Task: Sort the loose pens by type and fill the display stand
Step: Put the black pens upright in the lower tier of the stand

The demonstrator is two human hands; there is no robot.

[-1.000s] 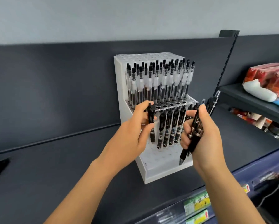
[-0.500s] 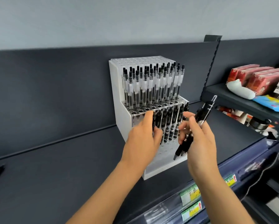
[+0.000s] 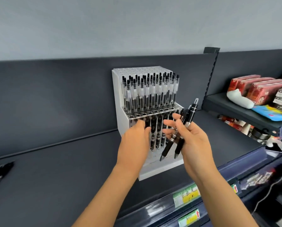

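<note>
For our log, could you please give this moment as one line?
left hand at lower row, blurred; right hand holds black pens; display stand part-filled

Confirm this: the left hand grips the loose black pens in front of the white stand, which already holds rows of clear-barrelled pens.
Wrong hand. The head view shows the right hand gripping the loose black pens in front of the white stand; the left hand is at the stand's lower pens. The clear-barrelled pens stand as stated.

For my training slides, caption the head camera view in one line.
Right hand holds loose black pens while the left hand is at the white display stand, lower row.
</note>
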